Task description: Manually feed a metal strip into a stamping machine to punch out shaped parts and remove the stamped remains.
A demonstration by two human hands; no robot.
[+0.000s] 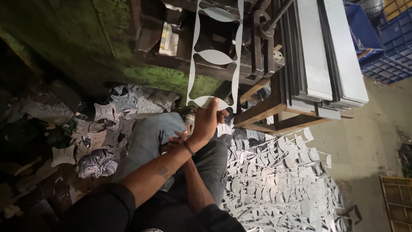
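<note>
My left hand (207,118) grips the lower end of a long grey sheet-metal strip (214,56) with large shapes punched out of it. The strip runs up from my hand into a dark press machine (240,64). My left forearm crosses over my right arm. My right hand (175,140) lies just under my left wrist, resting on my jeans-clad knee (150,137), fingers loosely apart with nothing seen in them. A dark band sits on my left wrist.
Punched grey metal blanks (103,129) are heaped on the left. A big pile of scrap strip skeletons (283,184) covers the floor on the right. Stacked flat metal sheets (326,51) lie on a wooden stand (266,111). Blue crates (386,47) stand at top right.
</note>
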